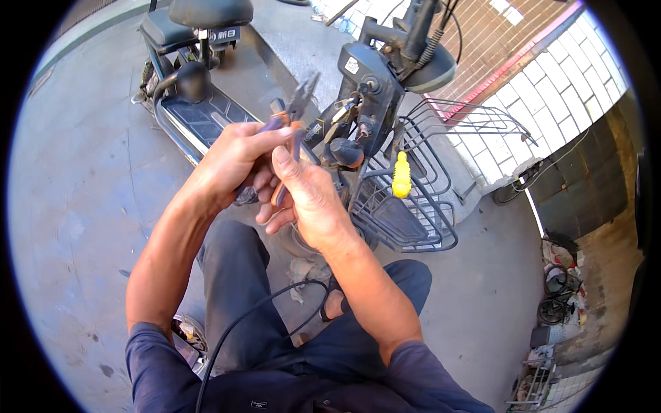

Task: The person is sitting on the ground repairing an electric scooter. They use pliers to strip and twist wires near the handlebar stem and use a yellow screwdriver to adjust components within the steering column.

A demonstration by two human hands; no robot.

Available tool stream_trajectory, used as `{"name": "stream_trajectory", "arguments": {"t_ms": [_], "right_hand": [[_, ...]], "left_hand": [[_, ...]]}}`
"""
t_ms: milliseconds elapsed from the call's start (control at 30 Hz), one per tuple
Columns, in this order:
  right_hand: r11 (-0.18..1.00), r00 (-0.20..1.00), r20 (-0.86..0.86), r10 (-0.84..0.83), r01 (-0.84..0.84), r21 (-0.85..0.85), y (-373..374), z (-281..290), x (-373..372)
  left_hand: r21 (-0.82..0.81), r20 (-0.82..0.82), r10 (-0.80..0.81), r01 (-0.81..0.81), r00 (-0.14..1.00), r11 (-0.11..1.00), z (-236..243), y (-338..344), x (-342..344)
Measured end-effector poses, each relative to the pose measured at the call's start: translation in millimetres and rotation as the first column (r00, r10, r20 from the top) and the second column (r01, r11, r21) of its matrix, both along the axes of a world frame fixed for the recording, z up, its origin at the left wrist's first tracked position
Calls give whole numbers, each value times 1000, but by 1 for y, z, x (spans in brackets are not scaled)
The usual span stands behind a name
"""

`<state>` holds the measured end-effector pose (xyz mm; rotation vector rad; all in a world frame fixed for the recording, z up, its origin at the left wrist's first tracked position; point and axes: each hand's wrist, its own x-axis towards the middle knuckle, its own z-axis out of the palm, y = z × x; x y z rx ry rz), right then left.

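My left hand and my right hand meet in the middle of the view, both closed round pliers with orange and dark handles, jaws pointing up. A dark crumpled object shows just under my left fingers; whether it is held I cannot tell. Beyond my hands stands the scooter's black front column, with exposed wires and fittings. To the right, a yellow ribbed handle is at the black wire basket.
The scooter's footboard and seat lie back left. A black cable crosses my legs. A white brick wall is at the right, with bicycles and clutter lower down. A raised concrete ledge runs behind.
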<state>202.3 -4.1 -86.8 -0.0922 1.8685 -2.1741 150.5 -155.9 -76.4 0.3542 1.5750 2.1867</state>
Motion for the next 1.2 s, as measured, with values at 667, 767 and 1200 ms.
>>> {"name": "stream_trajectory", "arguments": {"t_ms": [667,767,1200], "right_hand": [[784,866,-35,-499,434,-444,45,71,-61],[753,870,-35,-492,405,-519,50,73,-66],[612,973,-28,-227,121,-781,61,73,-86]], "left_hand": [[-242,-342,62,-151,938,958,82,90,-85],[-192,-337,95,-167,937,967,79,97,-94],[-153,-296,143,-195,944,969,76,101,-95]]}}
